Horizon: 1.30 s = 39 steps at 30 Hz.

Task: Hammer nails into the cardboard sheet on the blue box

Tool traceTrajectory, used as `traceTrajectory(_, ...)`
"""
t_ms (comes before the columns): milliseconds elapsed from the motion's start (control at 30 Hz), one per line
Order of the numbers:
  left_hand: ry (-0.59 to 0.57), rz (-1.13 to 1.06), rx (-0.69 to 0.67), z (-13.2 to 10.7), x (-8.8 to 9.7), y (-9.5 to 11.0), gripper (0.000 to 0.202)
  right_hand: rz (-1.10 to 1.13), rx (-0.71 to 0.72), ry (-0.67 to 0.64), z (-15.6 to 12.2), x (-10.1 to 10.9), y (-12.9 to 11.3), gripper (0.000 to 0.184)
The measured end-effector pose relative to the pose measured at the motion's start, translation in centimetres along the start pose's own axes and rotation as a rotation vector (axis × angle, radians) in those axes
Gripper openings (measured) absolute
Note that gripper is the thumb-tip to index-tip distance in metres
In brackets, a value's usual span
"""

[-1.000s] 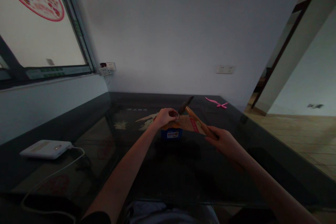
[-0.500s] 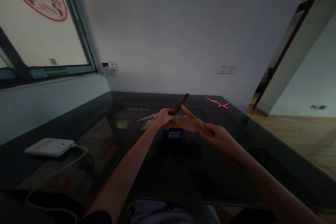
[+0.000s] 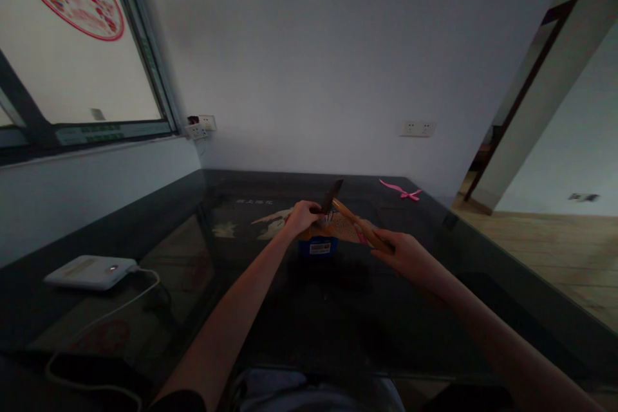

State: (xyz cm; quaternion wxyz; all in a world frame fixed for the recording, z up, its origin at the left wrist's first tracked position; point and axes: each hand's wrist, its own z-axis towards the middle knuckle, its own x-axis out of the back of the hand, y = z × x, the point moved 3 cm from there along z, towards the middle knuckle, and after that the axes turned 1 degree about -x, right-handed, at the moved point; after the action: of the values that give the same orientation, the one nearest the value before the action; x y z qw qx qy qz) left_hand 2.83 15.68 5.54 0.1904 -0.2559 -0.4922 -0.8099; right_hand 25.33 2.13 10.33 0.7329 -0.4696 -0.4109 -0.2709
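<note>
My right hand (image 3: 403,256) is closed around the wooden handle of a hammer (image 3: 360,226), whose dark head (image 3: 332,196) is up near my left hand. My left hand (image 3: 302,215) pinches something small, too small to make out, just below the hammer head, over a perforated brown board (image 3: 344,226). That board rests on a small blue box (image 3: 317,246) on the dark glass table (image 3: 309,309).
A white device (image 3: 89,271) with a white cable (image 3: 111,322) lies at the left on the table. A pink ribbon (image 3: 400,190) lies at the far right corner. Wall sockets (image 3: 416,128) are behind. An open doorway and wooden floor are to the right.
The hammer head swung down towards my left hand and has come back up a little. My right hand has shifted slightly left and up. My left hand stays in place.
</note>
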Motion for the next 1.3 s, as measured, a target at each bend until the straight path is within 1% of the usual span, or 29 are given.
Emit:
traceTrajectory(200, -0.001, 0.008, -0.022, 0.0, 0.0, 0.2, 0.018, 0.006, 0.025, 0.021, 0.0, 0.2, 0.0, 0.038)
traceTrajectory(467, 0.008, 0.064, -0.029, 0.2, -0.2, -0.1, 0.019, -0.011, 0.014, 0.025, 0.1, -0.2, 0.3, 0.039)
traceTrajectory(567, -0.001, 0.010, -0.049, 0.2, 0.0, -0.3, 0.017, 0.014, 0.025, 0.040, 0.1, 0.1, -0.1, 0.038)
traceTrajectory(700, -0.020, -0.066, -0.091, -0.1, 0.7, -0.5, 0.023, 0.029, 0.048, 0.049, 0.3, 0.4, -0.8, 0.038)
traceTrajectory(833, -0.009, -0.009, -0.055, -0.3, 1.0, -0.6, 0.017, -0.004, 0.057, 0.065, 0.9, 0.0, -1.0, 0.037)
traceTrajectory(967, -0.002, 0.042, -0.021, -0.2, 0.7, -0.6, 0.023, -0.036, 0.082, 0.025, 1.2, -0.4, -0.8, 0.033)
traceTrajectory(1133, 0.003, 0.049, 0.012, 0.2, 0.3, -1.1, 0.024, -0.052, 0.060, 0.010, 1.0, 0.0, -0.8, 0.037)
traceTrajectory(1233, 0.011, 0.053, 0.013, 0.2, 0.2, -1.3, 0.023, -0.064, 0.047, 0.004, 1.1, -0.1, -0.7, 0.033)
traceTrajectory(1300, 0.014, 0.056, -0.012, 0.2, 0.4, -1.3, 0.023, -0.068, 0.061, 0.019, 1.1, -0.3, -0.6, 0.032)
